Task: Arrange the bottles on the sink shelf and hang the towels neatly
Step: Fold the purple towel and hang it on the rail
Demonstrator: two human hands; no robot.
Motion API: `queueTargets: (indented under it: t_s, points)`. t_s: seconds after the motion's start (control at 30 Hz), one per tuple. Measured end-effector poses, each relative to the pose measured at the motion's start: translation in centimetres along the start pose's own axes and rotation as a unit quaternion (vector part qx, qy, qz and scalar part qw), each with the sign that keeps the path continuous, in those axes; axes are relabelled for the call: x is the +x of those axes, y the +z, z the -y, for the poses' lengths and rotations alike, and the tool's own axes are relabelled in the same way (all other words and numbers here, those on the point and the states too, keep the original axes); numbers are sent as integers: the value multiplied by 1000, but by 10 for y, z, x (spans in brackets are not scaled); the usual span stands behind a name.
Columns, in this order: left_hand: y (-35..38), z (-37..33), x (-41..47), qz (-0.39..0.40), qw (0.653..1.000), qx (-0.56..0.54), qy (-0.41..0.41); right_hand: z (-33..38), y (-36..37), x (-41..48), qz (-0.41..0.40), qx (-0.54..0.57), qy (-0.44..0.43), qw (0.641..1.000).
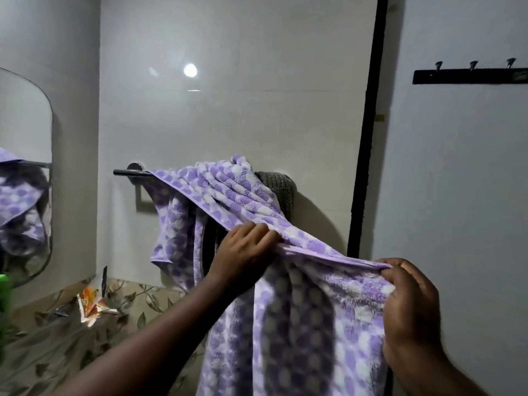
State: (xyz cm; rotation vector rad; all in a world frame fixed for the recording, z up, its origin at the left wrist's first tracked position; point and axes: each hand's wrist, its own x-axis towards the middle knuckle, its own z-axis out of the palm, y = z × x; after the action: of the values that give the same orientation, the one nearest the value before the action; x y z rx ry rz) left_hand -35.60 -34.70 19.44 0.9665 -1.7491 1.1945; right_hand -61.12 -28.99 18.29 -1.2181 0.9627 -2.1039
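A purple towel (228, 192) lies bunched over the rail (128, 172), partly covering a grey towel (281, 184). The left hand (243, 252) pinches its hem; the right hand (408, 304) grips the same hem further right, stretching it taut.

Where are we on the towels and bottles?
Done: the purple towel is draped over the towel bar, bunched, not neat. In hand: left hand and right hand both pinch its edge, stretching it out. Left: straighten it, tidy the grey towel behind. The sink shelf isn't in view; only a green bottle shows at the edge.
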Motion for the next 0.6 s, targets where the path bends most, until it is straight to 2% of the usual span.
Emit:
queueTargets:
  t_s: [0.07,0.13,0.2,0.27,0.3,0.37,0.4,0.5,0.6]
  points:
    - [3,11,-6,-1,998,-8,-56,1,-2,5,-25,11,3,1000]
    - [-1,8,-7,-25,992,-60,-108,1,-1,9,-36,7,-3,999]
    - [-9,-12,-1,-51,985,-115,-115,1,5,7,-25,-40,-38,998]
    - [-14,-38,8,-53,984,-146,-88,8,13,0,40,-102,-78,991]
    - [-16,-49,13,-46,982,-164,-84,11,18,-5,105,-128,-92,982]
    - [-22,-64,25,-9,967,-226,-115,18,27,-16,250,-150,-107,951]
    - [-26,-68,31,19,951,-275,-141,19,32,-20,294,-151,-104,938]
    - [-31,-72,38,74,881,-421,-203,18,36,-16,322,-160,-89,929]
    - [-30,-70,34,46,852,-469,-227,20,35,-10,345,-133,-78,926]
